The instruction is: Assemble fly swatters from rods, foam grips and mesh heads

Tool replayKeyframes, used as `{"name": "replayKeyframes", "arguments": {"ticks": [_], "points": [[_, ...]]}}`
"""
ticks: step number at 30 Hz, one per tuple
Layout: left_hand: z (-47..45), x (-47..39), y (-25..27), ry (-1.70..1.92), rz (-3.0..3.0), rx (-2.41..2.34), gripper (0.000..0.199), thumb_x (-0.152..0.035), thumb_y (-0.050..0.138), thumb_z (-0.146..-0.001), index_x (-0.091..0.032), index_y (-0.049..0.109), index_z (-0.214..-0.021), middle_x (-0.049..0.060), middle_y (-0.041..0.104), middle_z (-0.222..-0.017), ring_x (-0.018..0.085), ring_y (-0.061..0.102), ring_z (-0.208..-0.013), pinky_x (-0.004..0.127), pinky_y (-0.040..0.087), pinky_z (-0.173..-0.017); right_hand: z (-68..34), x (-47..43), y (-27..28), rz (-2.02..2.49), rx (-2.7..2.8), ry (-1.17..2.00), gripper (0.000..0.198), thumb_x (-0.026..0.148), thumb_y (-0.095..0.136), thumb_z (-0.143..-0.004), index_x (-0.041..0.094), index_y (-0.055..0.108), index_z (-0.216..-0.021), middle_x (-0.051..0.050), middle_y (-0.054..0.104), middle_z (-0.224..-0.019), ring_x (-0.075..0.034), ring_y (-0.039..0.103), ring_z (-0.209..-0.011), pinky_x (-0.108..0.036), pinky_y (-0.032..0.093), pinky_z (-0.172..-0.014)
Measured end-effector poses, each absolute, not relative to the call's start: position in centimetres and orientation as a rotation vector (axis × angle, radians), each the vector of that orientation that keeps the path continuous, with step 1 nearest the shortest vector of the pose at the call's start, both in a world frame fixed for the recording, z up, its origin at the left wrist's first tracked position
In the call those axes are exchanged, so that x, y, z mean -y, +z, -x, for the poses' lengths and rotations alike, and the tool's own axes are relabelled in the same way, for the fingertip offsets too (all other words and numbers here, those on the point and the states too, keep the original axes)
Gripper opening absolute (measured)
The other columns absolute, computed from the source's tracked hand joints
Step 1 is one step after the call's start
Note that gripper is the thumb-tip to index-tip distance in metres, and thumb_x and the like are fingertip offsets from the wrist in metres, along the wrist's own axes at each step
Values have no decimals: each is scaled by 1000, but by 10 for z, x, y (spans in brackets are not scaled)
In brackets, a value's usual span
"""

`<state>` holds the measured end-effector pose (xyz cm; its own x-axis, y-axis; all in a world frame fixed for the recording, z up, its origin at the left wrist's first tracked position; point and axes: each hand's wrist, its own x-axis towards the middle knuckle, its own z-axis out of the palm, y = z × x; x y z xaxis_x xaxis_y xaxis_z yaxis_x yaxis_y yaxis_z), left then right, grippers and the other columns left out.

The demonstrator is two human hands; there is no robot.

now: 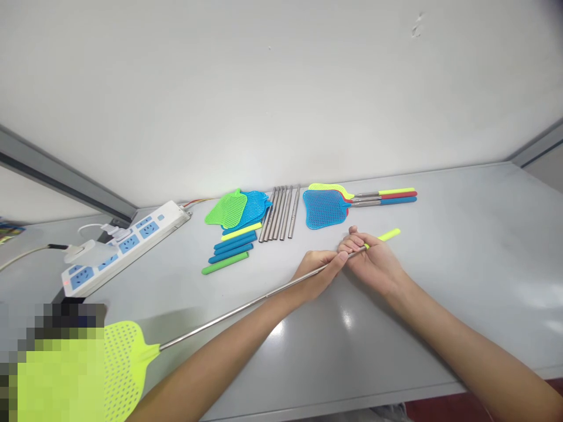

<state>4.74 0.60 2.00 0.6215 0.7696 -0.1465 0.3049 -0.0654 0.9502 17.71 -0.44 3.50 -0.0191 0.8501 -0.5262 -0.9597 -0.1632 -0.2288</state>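
A yellow-green fly swatter (125, 363) with a long, extended metal rod slants across the desk, its perforated head at the lower left, partly hidden by pixelation. My left hand (320, 269) is closed around the rod near its handle end, thumb along the metal. Just to the right, my right hand (373, 264) has its fingers curled round the same swatter where the rod meets the yellow grip (390, 235). The grip's far end sticks out past this hand. Beyond my hands lie fly swatters with short rods, a blue one (326, 210) on top of red and yellow ones.
Several bare metal rods (281, 214) lie side by side near the wall. Left of them are loose green (226, 211) and blue (257, 205) swatter heads, with yellow, blue and green grip sleeves (226, 263) in front. A white power strip (127, 246) with plugs and cables stands at the left.
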Motion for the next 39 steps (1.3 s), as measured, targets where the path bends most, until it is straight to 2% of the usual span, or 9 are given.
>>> {"name": "replayKeyframes", "arguments": {"ticks": [39], "points": [[-47,-7,17,449,-1789,-862,46,-49,32,-85,-15,47,-58,-4,40,-47,7,37,-46,20,26,-45,-178,5,30,663,-295,1627,17,1,40,-68,15,44,-75,8,23,-50,-6,30,-40,-18,33,-39]]}}
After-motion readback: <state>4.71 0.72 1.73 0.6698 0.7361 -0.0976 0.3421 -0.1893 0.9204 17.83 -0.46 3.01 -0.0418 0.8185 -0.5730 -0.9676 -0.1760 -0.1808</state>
